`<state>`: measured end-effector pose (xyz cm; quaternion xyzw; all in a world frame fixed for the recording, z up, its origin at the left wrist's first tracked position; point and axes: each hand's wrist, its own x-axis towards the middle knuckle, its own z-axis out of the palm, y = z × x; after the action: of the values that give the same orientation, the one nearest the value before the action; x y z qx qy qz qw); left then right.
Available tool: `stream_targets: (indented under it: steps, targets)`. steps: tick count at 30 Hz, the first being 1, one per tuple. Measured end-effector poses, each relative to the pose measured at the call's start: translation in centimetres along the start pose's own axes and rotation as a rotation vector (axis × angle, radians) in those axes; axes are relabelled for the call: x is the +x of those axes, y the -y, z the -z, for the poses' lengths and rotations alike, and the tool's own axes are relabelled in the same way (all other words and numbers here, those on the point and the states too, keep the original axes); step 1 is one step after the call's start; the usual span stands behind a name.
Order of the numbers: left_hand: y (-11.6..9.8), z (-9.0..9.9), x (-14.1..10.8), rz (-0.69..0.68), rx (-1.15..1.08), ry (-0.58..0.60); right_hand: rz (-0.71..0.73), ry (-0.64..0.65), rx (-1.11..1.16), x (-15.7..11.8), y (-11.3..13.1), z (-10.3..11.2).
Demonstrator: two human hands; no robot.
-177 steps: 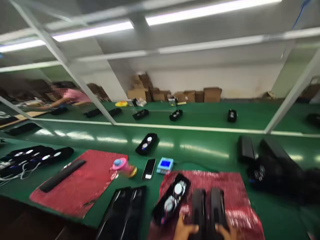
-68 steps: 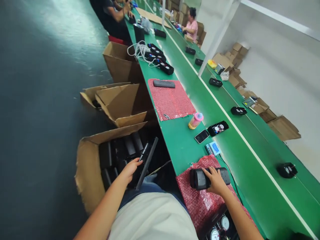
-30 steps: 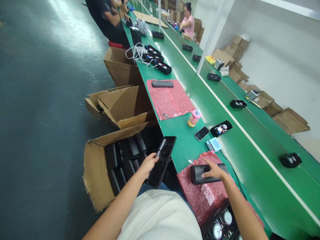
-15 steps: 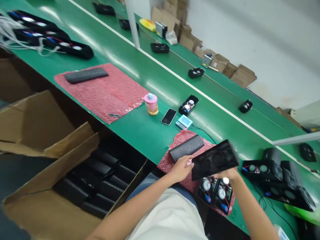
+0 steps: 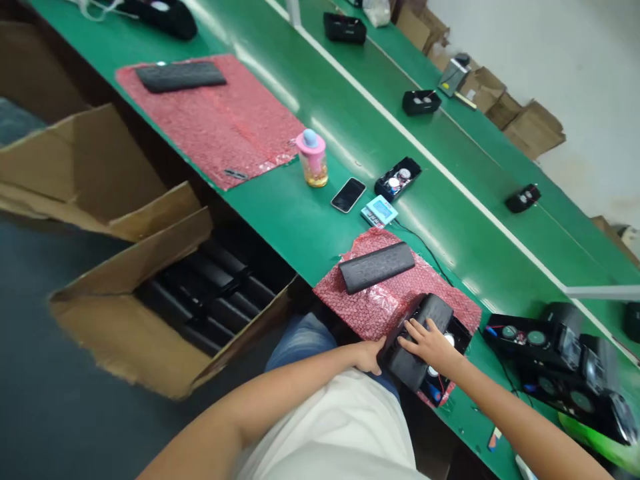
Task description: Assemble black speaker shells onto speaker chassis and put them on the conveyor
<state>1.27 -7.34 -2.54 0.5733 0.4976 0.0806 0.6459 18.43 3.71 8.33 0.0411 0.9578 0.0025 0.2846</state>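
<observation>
A black speaker cover (image 5: 417,373) lies over one of two open black speaker housings on pink bubble wrap. My right hand (image 5: 431,345) rests on the cover with its fingers spread. At the near left side of the same speaker, my left hand (image 5: 369,356) grips the edge, its fingertips partly hidden. The other speaker housing (image 5: 459,335) stays open beside it, with round white-backed drivers and wires showing. A second black cover (image 5: 377,267) lies apart, farther back on the bubble wrap (image 5: 365,313).
On the green bench stand a pink-lidded cup (image 5: 313,160), a phone (image 5: 349,195), a small meter with a screen (image 5: 380,211) and an open speaker housing (image 5: 399,179). A carton (image 5: 125,333) of black covers is at lower left. More speaker parts (image 5: 560,360) are at right.
The cover held up in both hands has come down onto one of the open housings. My right hand moved on top of it, and my left hand went to its near side. The view shifted.
</observation>
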Motion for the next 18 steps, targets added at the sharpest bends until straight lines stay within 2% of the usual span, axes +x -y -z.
stream_targets:
  steps: [3,11,18]
  targets:
    - [-0.1,-0.5,-0.4,0.044,-0.039,-0.021,0.009,0.018,-0.011,0.9,-0.1,-0.9]
    - [-0.3,-1.8,-0.2,0.055,-0.046,-0.182,0.010,0.045,-0.032,1.8,-0.4,-1.4]
    - [0.5,-2.6,0.0,-0.002,0.048,-0.252,-0.014,-0.088,-0.128,1.6,0.5,-3.3]
